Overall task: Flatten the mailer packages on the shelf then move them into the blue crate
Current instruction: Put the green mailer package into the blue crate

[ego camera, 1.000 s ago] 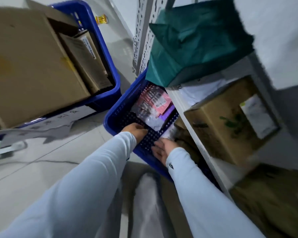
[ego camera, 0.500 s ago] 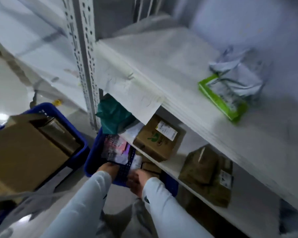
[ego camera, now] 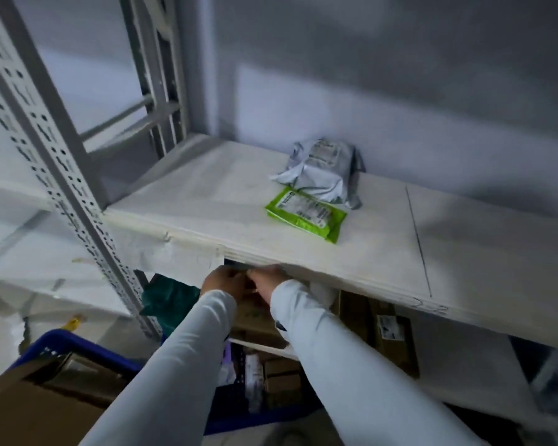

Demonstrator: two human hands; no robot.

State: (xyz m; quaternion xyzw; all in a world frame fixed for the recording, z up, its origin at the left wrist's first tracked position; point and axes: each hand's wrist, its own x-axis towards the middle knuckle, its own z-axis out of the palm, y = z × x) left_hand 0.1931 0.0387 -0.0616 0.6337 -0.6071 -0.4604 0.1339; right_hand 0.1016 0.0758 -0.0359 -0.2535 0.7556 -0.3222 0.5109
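Below us, the blue crate (ego camera: 78, 344) sits on the floor by the shelf (ego camera: 207, 201) upright, loaded with cardboard. Our left hand (ego camera: 223, 280) and right hand (ego camera: 269, 280) are side by side just under the shelf's front edge, touching or nearly so; motion blur keeps us from telling whether the fingers are clenched, loose or holding anything.

Farther back, near the middle of the shelf, lies the green mailer (ego camera: 306, 214), flat with a label on top. The grey mailer (ego camera: 322, 170) rests against its far edge, close to the wall, puffed and creased.

We judge both light, soft plastic, slick to the touch. The grey one likely holds air and should press down under flat palms. Each is best pinched at a sealed edge or corner, not the yielding middle.
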